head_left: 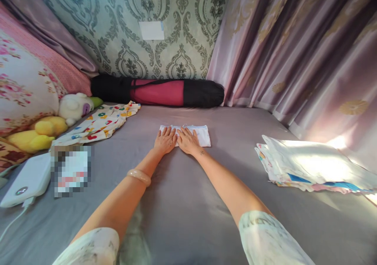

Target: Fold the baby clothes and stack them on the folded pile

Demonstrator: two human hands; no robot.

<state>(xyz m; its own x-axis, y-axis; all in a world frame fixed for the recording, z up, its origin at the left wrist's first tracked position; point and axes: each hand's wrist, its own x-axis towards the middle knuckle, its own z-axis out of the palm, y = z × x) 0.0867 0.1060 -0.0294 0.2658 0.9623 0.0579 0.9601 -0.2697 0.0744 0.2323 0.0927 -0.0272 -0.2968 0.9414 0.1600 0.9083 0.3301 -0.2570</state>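
Note:
A small folded white cloth [203, 135] lies flat on the grey sheet [182, 194], straight ahead of me. My left hand [165, 140] rests palm down on its left part, fingers stretched out. Beside it, nearly touching, my right hand [187, 140] presses flat on the middle of the cloth with its fingers slightly spread. The right end of the cloth shows uncovered; the part under both palms is hidden.
Folded cloths [312, 162] are stacked at the right. At the left lie a patterned cloth [103, 123], plush toys [75, 107], a white power bank [31, 178] with a cable and a blurred packet [73, 170]. A black-and-red roll [159, 92] lies by the wall.

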